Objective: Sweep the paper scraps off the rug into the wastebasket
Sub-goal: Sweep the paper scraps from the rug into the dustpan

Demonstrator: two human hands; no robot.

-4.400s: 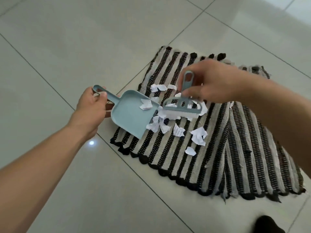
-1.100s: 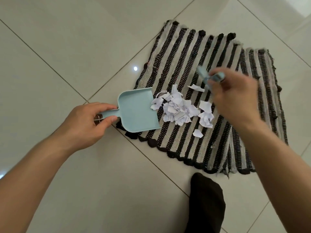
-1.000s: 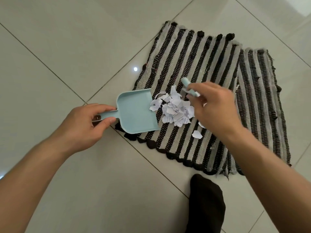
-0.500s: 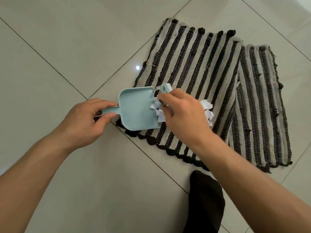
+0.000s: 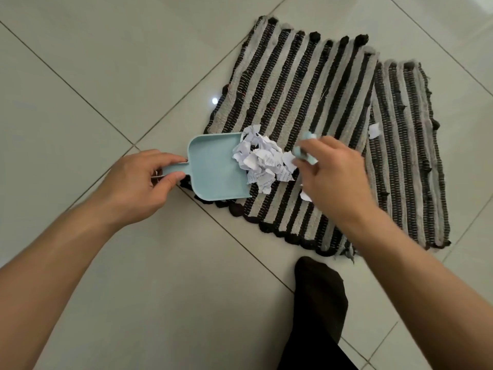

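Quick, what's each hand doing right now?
Left hand: closed on the dustpan handle.
Right hand: closed on the brush handle.

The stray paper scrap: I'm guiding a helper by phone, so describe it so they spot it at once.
Find the black-and-grey striped rug on the tiled floor. Along its right side, past the fold line, one small white paper scrap lies by itself. Unlike the crumpled pile of scraps bunched at the dustpan mouth, it sits alone, beyond the right hand.

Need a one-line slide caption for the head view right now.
Left hand steadies the dustpan on the striped rug; right hand brushes paper scraps toward its lip.
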